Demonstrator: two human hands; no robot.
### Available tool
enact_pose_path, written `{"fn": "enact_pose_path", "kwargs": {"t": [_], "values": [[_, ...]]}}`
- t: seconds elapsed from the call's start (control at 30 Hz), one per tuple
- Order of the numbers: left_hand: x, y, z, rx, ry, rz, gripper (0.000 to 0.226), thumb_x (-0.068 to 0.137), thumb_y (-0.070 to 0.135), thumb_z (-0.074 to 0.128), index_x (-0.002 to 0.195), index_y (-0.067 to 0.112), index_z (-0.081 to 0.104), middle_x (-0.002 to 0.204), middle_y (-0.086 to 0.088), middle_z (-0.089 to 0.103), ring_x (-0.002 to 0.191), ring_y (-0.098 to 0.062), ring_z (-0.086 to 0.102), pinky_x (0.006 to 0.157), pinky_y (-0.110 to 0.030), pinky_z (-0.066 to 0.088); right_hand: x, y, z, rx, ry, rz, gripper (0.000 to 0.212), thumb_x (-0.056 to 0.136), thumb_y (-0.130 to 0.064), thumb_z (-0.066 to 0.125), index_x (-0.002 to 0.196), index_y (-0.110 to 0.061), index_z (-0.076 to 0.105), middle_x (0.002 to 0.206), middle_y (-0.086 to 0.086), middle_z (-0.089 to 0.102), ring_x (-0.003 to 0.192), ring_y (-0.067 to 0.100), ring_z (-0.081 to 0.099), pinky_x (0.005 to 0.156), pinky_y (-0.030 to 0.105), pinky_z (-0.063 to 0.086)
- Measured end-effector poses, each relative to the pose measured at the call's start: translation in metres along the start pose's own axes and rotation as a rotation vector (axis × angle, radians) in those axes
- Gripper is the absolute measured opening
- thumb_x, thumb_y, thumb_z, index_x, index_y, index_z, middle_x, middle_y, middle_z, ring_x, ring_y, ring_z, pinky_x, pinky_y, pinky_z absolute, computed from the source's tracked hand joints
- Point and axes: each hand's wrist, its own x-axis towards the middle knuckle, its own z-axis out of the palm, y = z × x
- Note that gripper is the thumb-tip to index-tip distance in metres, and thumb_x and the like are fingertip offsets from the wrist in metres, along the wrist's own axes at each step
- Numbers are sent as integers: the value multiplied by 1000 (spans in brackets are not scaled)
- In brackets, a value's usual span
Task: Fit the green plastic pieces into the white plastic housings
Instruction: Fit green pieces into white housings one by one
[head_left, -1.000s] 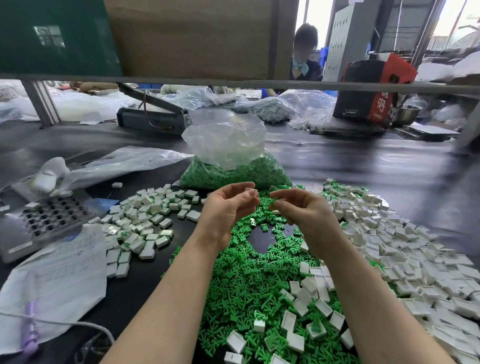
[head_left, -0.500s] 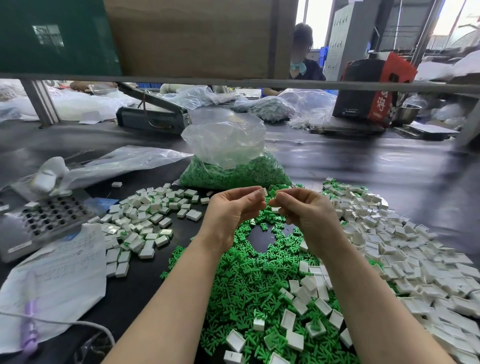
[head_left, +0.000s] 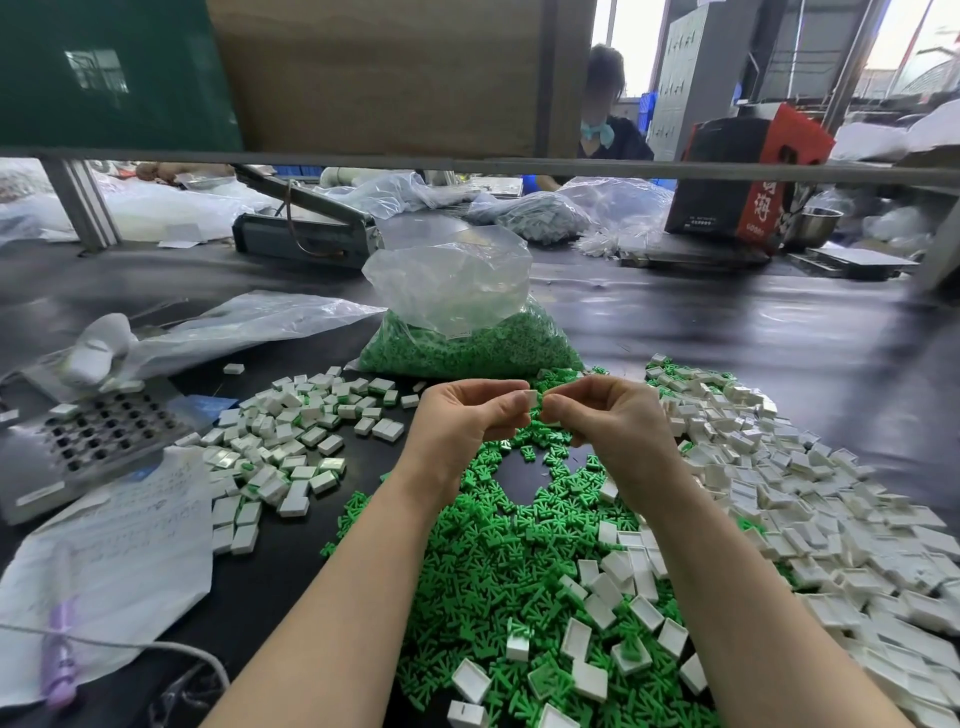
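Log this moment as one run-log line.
left hand: pinches white housing | right hand: pinching at housing | stage: fitting, above green pieces

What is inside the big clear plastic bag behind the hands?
The clear plastic bag holds a heap of small green plastic pieces filling its bottom. Its crumpled top looks empty. What is deeper in the heap is hidden.

The dark, glossy bench (head_left: 753, 338) carries a spread of small green plastic pieces (head_left: 467, 561), white rectangular plastic housings (head_left: 810, 499) heaped right, a smaller pile (head_left: 280, 441) left, a clear plastic bag of green pieces (head_left: 467, 332), a handwritten paper sheet (head_left: 119, 545) and what looks like a grey perforated metal fixture (head_left: 93, 436).
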Motion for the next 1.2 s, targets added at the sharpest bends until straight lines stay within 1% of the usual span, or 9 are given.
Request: {"fn": "enact_pose_path", "kwargs": {"t": [0.17, 0.27, 0.33, 0.5, 0.73, 0.83, 0.97, 1.07, 1.2], "values": [[2, 0, -4, 69, -15, 48, 17, 75, 14, 78, 91, 9, 77, 81, -10, 76, 71, -14, 70, 63, -19, 54, -2, 1, -1, -77, -120, 14, 8, 94, -14, 63, 90, -8, 67, 73, 5, 72, 61, 8, 60, 55, 22, 47], [2, 2, -5, 157, -44, 74, 10, 83, 7, 74, 93, 6, 76, 81, -9, 75, 70, -13, 69, 63, -18, 52, -3, 2, 0, -251, -229, -14, 21, 101, -16, 51, 85, -7, 62, 70, 6, 64, 63, 17, 52, 60, 37, 43], [2, 2, -6, 252, -76, 78, 9, 87, 10, 71, 95, 6, 73, 77, -5, 74, 68, -10, 66, 62, -18, 50, -3, 0, 0, -290, -264, -41, 24, 102, -13, 48, 81, -8, 57, 67, 3, 57, 64, 20, 47, 62, 39, 39], [0, 3, -8, 478, -253, 12, 21, 100, 20, 53, 82, 9, 57, 67, -1, 58, 57, -7, 51, 57, -20, 38, -3, -2, 0, -291, -308, -59, 23, 101, -9, 48, 80, -4, 55, 67, 3, 51, 64, 15, 44, 63, 32, 37], [-2, 1, -9, 456, -347, -3, 29, 103, 16, 45, 74, 15, 49, 61, 7, 43, 54, -4, 38, 53, -16, 31, -6, 0, 4, -72, -361, 133, 30, 104, -10, 41, 77, -6, 54, 62, 0, 48, 54, 6, 41, 54, 16, 37], [-2, 0, -9, 419, -358, -15, 25, 101, 17, 46, 77, 15, 47, 65, 6, 38, 62, -8, 33, 62, -24, 28, -6, 2, 4, -120, -397, 98, 29, 104, -11, 41, 77, -5, 51, 58, -2, 41, 49, 6, 33, 50, 17, 29], [-3, 2, -9, 458, -377, -25, 21, 89, 31, 49, 80, 12, 47, 66, 6, 38, 64, -10, 33, 64, -28, 27, -6, 4, 1, -123, -427, 95, 25, 103, -9, 44, 81, -1, 53, 57, -6, 41, 50, 3, 33, 49, 15, 28], [-3, 2, -10, 477, -403, -39, 21, 97, 23, 49, 77, 18, 48, 68, 8, 40, 65, -8, 36, 69, -29, 31, -7, 5, 0, -132, -459, 93, 24, 102, -7, 44, 80, -1, 52, 58, -7, 42, 51, 2, 34, 50, 15, 29], [-4, 5, -11, 504, -456, -79, 18, 102, 12, 45, 85, 13, 51, 79, -4, 40, 76, -15, 39, 80, -34, 31, -8, 3, -3, -132, -516, 90, 32, 102, -3, 43, 71, -9, 49, 52, -15, 44, 50, -1, 36, 51, 14, 30]]}}
